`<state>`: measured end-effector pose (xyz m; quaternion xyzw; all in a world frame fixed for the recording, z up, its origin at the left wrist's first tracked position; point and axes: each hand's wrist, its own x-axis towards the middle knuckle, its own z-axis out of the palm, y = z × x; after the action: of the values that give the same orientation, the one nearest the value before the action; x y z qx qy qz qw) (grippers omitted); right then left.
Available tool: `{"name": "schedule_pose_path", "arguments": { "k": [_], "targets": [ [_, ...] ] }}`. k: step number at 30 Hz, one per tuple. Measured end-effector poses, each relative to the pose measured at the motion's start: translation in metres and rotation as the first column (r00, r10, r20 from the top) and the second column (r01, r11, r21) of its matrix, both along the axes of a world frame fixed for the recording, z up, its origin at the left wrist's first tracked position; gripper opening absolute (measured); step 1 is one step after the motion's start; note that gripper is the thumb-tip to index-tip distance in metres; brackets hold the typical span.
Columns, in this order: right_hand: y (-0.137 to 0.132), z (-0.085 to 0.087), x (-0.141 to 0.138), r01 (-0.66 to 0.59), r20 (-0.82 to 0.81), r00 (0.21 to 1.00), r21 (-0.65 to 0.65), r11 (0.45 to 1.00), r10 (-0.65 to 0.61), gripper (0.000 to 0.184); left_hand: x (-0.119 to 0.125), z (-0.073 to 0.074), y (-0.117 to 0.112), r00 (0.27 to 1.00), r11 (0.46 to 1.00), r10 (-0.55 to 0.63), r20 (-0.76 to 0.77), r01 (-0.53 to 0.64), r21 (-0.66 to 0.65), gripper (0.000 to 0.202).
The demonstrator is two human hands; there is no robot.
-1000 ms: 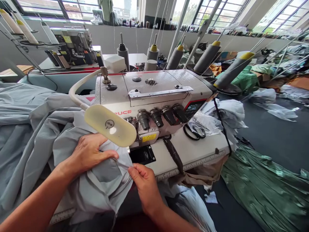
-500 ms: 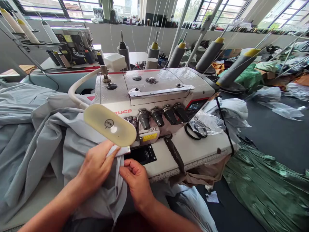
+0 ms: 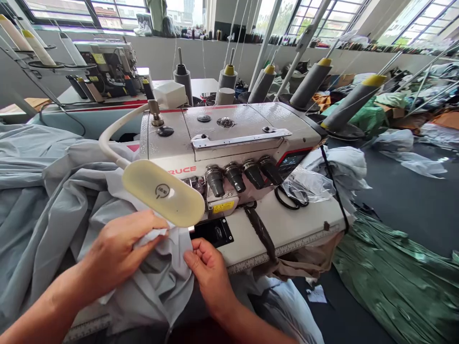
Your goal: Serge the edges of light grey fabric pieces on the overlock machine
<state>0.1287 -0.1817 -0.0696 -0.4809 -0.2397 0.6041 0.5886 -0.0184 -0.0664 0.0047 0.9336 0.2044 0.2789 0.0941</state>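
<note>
Pinching a fold of grey cloth [image 3: 168, 272] bunched before and left of the sewing machine [image 3: 236, 155], the left hand [image 3: 124, 243] is near the right hand [image 3: 211, 270], which grips the cloth's edge

Probably scissors [image 3: 286, 205], partly under clear plastic [image 3: 317, 184]; green cloth [image 3: 387, 272] lower right.
</note>
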Motion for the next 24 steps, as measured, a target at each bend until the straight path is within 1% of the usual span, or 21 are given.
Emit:
{"name": "schedule_pose_path", "arguments": {
  "k": [1,3,5,6,7,9,11,12,13,14,15,17,19,20,21,24],
  "targets": [
    [0.000,0.001,0.001,-0.002,0.003,1.000,0.001,1.000,0.002,0.027,0.003,-0.001,-0.009,1.000,0.999,0.002,0.005,-0.002,0.048,0.019],
    [-0.001,0.003,0.002,-0.006,0.017,1.000,0.003,1.000,0.005,0.027,0.010,-0.006,-0.023,1.000,0.981,0.008,-0.025,-0.003,0.195,0.019],
    [-0.001,0.004,0.003,-0.003,0.024,1.000,0.009,1.000,0.002,0.026,0.015,-0.012,-0.031,0.998,0.944,0.004,-0.059,0.015,0.331,0.020],
    [-0.001,0.004,0.003,0.001,0.026,1.000,0.015,1.000,-0.002,0.025,0.016,-0.015,-0.033,0.998,0.934,-0.012,-0.066,0.034,0.356,0.020],
    [-0.001,0.004,0.002,0.005,0.025,1.000,0.025,1.000,-0.006,0.025,0.017,-0.017,-0.032,0.998,0.939,-0.031,-0.063,0.051,0.341,0.020],
    [-0.001,0.003,0.002,0.011,0.015,1.000,0.044,0.999,-0.012,0.024,0.016,-0.019,-0.028,0.998,0.974,-0.056,-0.031,0.061,0.217,0.020],
    [-0.001,0.001,0.001,0.018,0.016,1.000,0.047,0.999,-0.019,0.026,0.013,-0.019,-0.022,1.000,0.999,-0.017,0.026,0.016,0.041,0.018],
    [-0.001,0.000,0.001,0.023,0.027,0.999,0.042,0.999,-0.024,0.026,0.011,-0.018,-0.020,0.999,0.999,0.022,0.048,-0.020,-0.040,0.017],
    [-0.001,-0.001,0.001,0.028,0.047,0.998,0.032,0.999,-0.030,0.027,0.011,-0.016,-0.018,0.997,0.994,0.055,0.060,-0.048,-0.098,0.016],
    [-0.002,-0.001,0.001,0.031,0.073,0.997,0.023,0.999,-0.032,0.028,0.011,-0.015,-0.017,0.995,0.991,0.071,0.063,-0.063,-0.121,0.015],
    [-0.003,-0.001,0.001,0.030,0.099,0.995,0.020,0.999,-0.032,0.029,0.011,-0.014,-0.017,0.996,0.993,0.068,0.060,-0.061,-0.104,0.015],
    [-0.004,-0.001,0.002,0.024,0.148,0.989,0.028,0.999,-0.028,0.029,0.014,-0.012,-0.020,0.999,0.999,0.014,0.031,-0.015,0.032,0.017],
    [-0.006,-0.001,0.003,0.028,0.195,0.980,0.043,0.999,-0.036,0.028,0.016,-0.013,-0.026,0.999,0.978,-0.040,-0.010,0.041,0.204,0.020],
    [-0.007,-0.001,0.003,0.031,0.209,0.977,0.049,0.998,-0.041,0.027,0.017,-0.015,-0.029,0.998,0.963,-0.054,-0.025,0.059,0.263,0.022],
    [-0.008,-0.001,0.002,0.034,0.215,0.976,0.054,0.998,-0.045,0.026,0.017,-0.017,-0.032,0.997,0.953,-0.065,-0.034,0.072,0.296,0.022],
    [-0.009,-0.001,-0.001,0.031,0.175,0.984,0.069,0.997,-0.043,0.025,0.016,-0.026,-0.041,0.996,0.944,-0.083,-0.030,0.089,0.318,0.023]
  ]
}}
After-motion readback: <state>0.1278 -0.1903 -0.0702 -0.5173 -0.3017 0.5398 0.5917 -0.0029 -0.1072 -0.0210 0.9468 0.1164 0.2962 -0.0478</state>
